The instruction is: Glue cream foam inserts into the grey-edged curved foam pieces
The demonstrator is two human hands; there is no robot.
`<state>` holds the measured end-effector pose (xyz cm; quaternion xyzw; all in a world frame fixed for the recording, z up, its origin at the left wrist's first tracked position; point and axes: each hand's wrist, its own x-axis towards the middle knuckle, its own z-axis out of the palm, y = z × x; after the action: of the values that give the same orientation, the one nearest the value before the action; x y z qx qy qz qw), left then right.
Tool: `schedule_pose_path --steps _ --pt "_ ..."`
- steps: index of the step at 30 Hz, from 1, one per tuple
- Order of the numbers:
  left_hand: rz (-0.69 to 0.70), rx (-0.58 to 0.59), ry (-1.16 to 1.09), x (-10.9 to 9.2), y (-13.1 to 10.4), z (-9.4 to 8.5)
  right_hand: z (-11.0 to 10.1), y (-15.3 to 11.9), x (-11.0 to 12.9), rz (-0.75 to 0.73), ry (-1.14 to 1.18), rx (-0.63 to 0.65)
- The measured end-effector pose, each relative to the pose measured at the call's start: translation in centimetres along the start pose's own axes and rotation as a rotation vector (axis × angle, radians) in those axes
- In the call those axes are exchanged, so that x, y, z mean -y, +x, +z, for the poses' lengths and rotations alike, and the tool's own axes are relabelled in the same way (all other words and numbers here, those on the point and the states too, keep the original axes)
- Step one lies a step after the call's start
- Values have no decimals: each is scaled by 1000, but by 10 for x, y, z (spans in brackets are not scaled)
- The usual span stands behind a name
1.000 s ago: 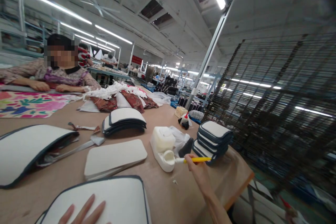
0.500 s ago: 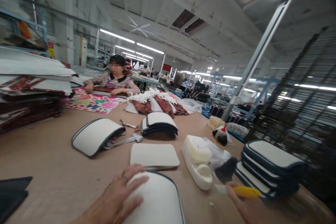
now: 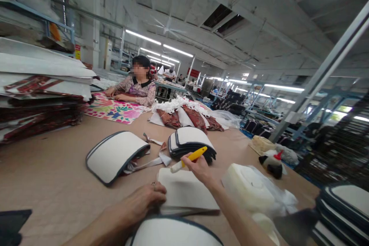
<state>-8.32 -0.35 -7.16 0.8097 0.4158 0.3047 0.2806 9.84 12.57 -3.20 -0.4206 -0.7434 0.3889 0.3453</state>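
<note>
My right hand (image 3: 199, 167) is closed round the yellow handle of a flat brush (image 3: 193, 156). Its pale bristle end points left, just above a stack of white rectangular panels (image 3: 188, 190). At the left edge of that stack, my left hand (image 3: 152, 196) has its fingers curled against the panels, with the fingertips partly hidden. Nearest me lies a curved white panel with dark edging (image 3: 175, 234), cut off by the bottom of the view. A white plastic jug (image 3: 249, 188) with a cut opening lies beside my right forearm.
Dark-edged panels (image 3: 117, 153) lie left of centre; more are stacked behind the brush (image 3: 187, 136) and at the right edge (image 3: 350, 200). Fabric strips (image 3: 161, 159) lie between. A bottle with a red tip (image 3: 272, 163) stands far right. A co-worker (image 3: 141, 80) handles patterned cloth opposite.
My right hand has carried the brush from the right, beside the jug, to over the white stack. My left hand has left the near curved panel for the stack's left edge. The view has shifted right.
</note>
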Motion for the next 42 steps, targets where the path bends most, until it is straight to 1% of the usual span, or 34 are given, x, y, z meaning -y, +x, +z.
schedule_pose_path --steps 2,4,6,7,9,12,14,15,16,17,18,19,21,23,24,25,26,27,28,29,32,34,35,36,37,38,39,40,42 --pt "1 69 54 2 2 -1 16 11 -9 -11 -4 63" --pt "-12 88 65 1 4 -2 26 19 -16 -14 -21 113" --pt "-13 96 68 -1 6 -3 26 22 -22 -1 -60 135" --pt "-13 98 69 -2 6 -3 20 23 -26 13 -89 131" --pt "-17 104 73 -4 6 -3 -4 19 -37 56 -166 94" --pt "-7 107 61 0 6 -2 -58 5 -52 137 -291 -5" --pt "-16 86 33 8 7 -1 -90 -5 -53 168 -347 -69" --pt "-39 59 15 14 8 -1 -99 -10 -50 174 -359 -93" --pt "-72 25 -2 21 10 -1 -102 -14 -44 171 -360 -108" --pt "-111 -11 -17 29 11 -1 -99 -17 -37 162 -349 -109" --pt "-147 -40 -31 37 13 -1 -89 -20 -28 147 -326 -96" --pt "-175 -58 -43 45 16 -2 -74 -21 -19 128 -294 -65" --pt "-206 -56 -63 58 20 -3 -36 -25 -1 86 -211 36" --pt "-221 -36 -78 66 24 -4 1 -29 13 61 -134 139" --pt "-226 -28 -80 68 25 -4 14 -31 17 54 -106 177" --pt "-232 -22 -77 68 26 -5 22 -34 18 52 -87 203" --pt "-237 -17 -70 68 27 -5 25 -37 17 55 -80 218" --pt "-243 -15 -60 66 27 -5 22 -41 13 60 -83 221" --pt "-249 -15 -48 64 27 -5 14 -46 7 69 -96 212" --pt "-253 -15 -36 61 27 -6 1 -51 0 81 -116 193" --pt "-243 -15 -1 51 24 -8 -55 -69 -23 116 -195 102" --pt "-218 2 19 44 22 -9 -93 -80 -34 139 -250 36" --pt "-200 15 28 42 21 -9 -108 -83 -37 148 -276 3" --pt "-178 31 35 40 21 -10 -118 -84 -38 152 -296 -29" --pt "-154 46 41 39 21 -9 -123 -81 -38 149 -309 -58" --pt "-131 59 47 38 21 -9 -123 -76 -38 138 -312 -79" --pt "-113 68 54 38 21 -9 -118 -68 -37 123 -305 -90" --pt "-99 74 61 38 22 -8 -108 -57 -35 105 -292 -90" --pt "-88 80 77 38 24 -7 -82 -33 -34 79 -262 -60"
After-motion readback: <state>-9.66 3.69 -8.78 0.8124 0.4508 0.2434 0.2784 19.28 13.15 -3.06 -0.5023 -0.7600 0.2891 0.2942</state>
